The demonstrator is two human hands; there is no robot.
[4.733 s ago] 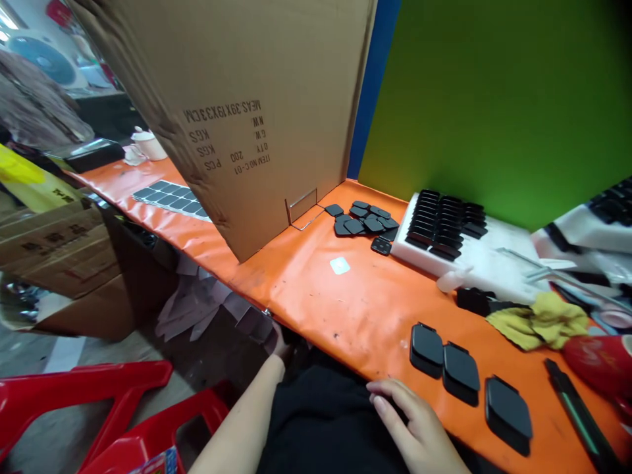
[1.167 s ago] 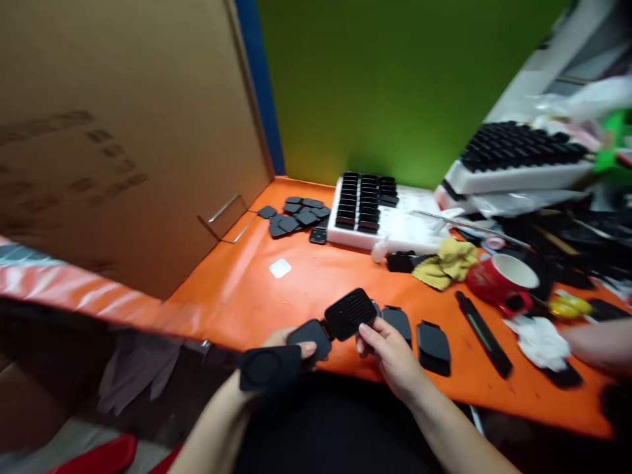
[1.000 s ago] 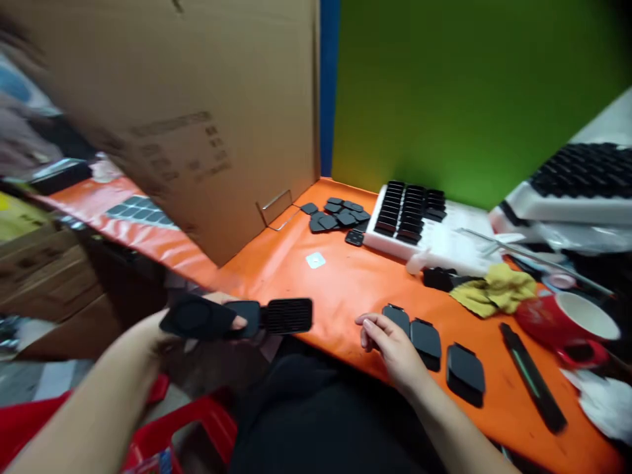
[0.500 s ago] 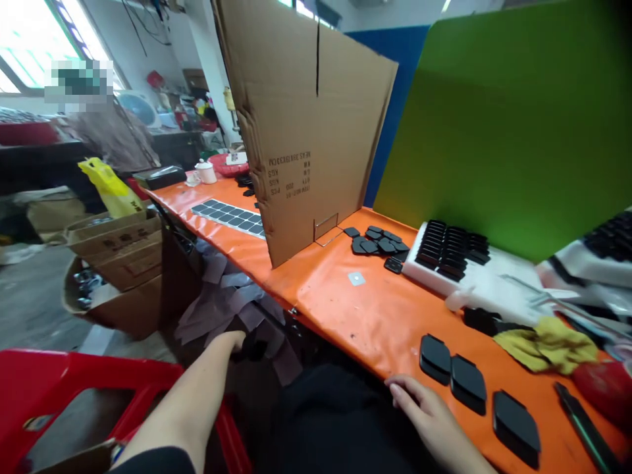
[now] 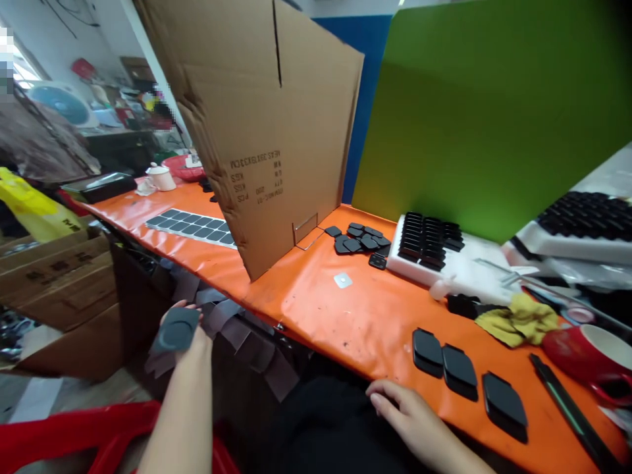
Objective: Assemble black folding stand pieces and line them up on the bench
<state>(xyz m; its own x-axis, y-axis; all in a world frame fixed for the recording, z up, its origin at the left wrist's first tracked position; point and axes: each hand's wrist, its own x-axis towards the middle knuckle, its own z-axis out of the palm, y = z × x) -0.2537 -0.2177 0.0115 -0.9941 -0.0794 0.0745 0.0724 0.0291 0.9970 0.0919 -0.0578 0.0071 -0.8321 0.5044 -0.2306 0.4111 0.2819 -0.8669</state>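
My left hand [image 5: 196, 322] is held low, left of the table edge, closed on a dark grey rounded-square piece [image 5: 178, 330] with a circular mark on its face. My right hand [image 5: 397, 408] rests on the table's front edge, fingers loosely bent and nothing in them. Just beyond it lie three thick black rounded-square pieces, a left one [image 5: 427, 351], a middle one [image 5: 459, 370] and a right one [image 5: 504, 405]. A small pale square with a dot [image 5: 343, 280] lies flat farther in. Behind that is a loose pile of thin black pieces [image 5: 363, 239].
A tall cardboard sheet [image 5: 291, 118] stands across the orange table [image 5: 316, 316]. White foam [image 5: 474, 263] holds rows of black pieces [image 5: 422, 240]. At right are a yellow cloth [image 5: 518, 320], a red mug [image 5: 577, 359] and a dark pen-like tool [image 5: 567, 401]. A red stool [image 5: 74, 428] stands lower left.
My left hand has come up and leftward, and the dark piece in it now shows its flat face. The view has turned right; my right hand stays at the table edge.
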